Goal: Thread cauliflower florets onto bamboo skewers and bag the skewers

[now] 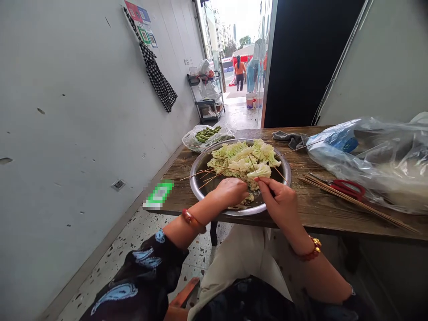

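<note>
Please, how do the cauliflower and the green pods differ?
The cauliflower is pale and clumpy; the green pods are slim and green. The cauliflower sits in a metal bowl; the green pods lie in a clear plastic bag beyond it. Both containers rest on the wooden table.

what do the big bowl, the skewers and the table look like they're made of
Bowl: metal, probably stainless steel; its rim shines silvery. Skewers: likely bamboo, plain and uncoated-looking; thin, straight, tan. Table: wood or wood-look, dark brown finish; streaky grain shows along the top.
</note>
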